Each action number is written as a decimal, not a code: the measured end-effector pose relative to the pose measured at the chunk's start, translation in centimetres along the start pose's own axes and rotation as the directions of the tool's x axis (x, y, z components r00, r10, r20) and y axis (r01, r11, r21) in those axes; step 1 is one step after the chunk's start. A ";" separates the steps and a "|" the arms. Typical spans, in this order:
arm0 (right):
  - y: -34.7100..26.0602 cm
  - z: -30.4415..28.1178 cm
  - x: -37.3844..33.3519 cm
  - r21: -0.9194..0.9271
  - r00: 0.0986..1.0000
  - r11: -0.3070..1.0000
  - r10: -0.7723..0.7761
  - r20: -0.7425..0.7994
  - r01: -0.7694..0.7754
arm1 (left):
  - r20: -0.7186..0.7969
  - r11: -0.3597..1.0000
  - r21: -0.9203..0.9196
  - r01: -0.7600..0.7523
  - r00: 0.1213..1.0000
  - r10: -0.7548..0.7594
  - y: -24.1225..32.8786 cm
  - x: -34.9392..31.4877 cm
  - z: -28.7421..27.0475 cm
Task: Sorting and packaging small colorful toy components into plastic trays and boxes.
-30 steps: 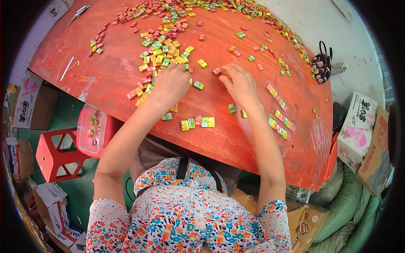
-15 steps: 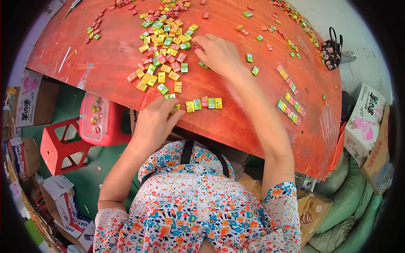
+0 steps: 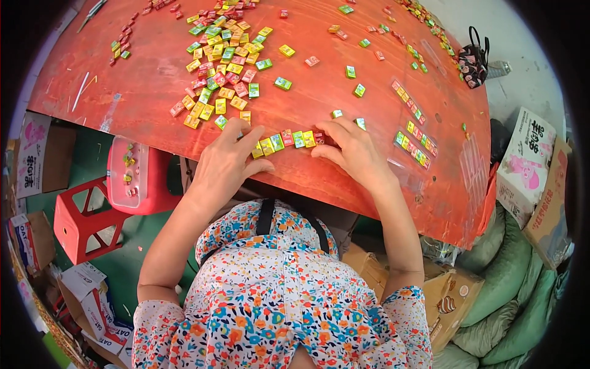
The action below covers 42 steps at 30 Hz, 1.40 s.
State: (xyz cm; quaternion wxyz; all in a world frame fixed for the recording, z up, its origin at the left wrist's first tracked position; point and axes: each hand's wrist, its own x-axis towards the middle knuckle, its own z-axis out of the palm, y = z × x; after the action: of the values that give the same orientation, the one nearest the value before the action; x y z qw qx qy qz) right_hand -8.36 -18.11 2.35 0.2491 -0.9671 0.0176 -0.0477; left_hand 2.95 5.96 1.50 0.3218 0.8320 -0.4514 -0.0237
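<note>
Near the front edge of the table lies a short row of small candy-sized boxes (image 3: 288,138) in yellow, green and red, set side by side. At the row's left end, my left hand (image 3: 228,154) has its thumb and fingertips around a yellow box (image 3: 257,149). My right hand (image 3: 353,149) grips a dark red box (image 3: 319,138) between thumb and forefinger at the right end, against the row. Beyond my left hand spreads a loose pile of similar boxes (image 3: 227,67). Two green boxes (image 3: 337,114) (image 3: 361,123) lie just beyond my right hand.
On the right of the red table (image 3: 147,92) sit clear strips filled with boxes (image 3: 416,149) and empty-looking clear plastic trays (image 3: 473,172). A black patterned bag (image 3: 474,64) stands at the far right. Left below are a red stool (image 3: 86,215) and a clear tub (image 3: 128,175).
My right hand has come back from the pile toward me with a red box, to the row's right end. My left hand has moved slightly right, against the row's left end.
</note>
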 end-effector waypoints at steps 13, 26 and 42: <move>0.0 0.6 0.9 0.087 0.992 0.989 -0.124 0.027 0.122 | 0.105 0.997 -0.006 -0.076 0.992 0.076 0.1 2.0 0.6; 2.6 -5.0 -9.2 0.024 0.972 0.994 0.106 -0.210 -0.104 | 0.129 0.951 -0.172 -0.258 0.951 0.282 8.3 6.8 6.7; 10.1 -7.8 -16.7 0.084 0.914 0.940 0.341 -0.222 -0.330 | 0.205 0.867 -0.214 -0.450 0.847 0.490 13.1 9.4 14.1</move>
State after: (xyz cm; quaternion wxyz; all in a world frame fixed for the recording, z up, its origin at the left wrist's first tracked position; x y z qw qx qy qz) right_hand -25.90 -29.71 2.85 0.2715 -0.9316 0.2112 -0.1178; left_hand -5.75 -13.55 0.01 0.3223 0.6577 -0.6755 -0.0856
